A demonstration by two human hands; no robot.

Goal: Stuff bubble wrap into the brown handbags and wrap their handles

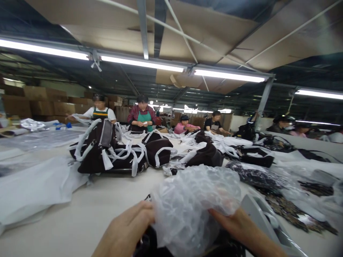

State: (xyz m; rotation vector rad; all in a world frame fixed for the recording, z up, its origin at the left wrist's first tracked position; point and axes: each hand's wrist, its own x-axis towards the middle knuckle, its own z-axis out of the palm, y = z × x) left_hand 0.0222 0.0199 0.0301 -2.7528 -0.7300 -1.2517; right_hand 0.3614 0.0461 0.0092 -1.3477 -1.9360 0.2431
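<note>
A crumpled bundle of clear bubble wrap [193,207] is between my two hands, low in the middle of the view, above a dark bag [152,242] that is mostly cut off by the lower edge. My left hand [128,226] is at the left side of the wrap, its fingers bent together and their tips hidden behind the plastic. On the right, my right hand [235,221] grips the wrap, with the thumb on the near side and the other fingers behind it.
Dark bags with white-wrapped straps [96,153] stand across the table [61,221]. White sheets [40,185] lie left. A grey plastic device [262,221] and plastic-wrapped patterned items [292,207] are at right. Several people work beyond, one in a green apron [144,119].
</note>
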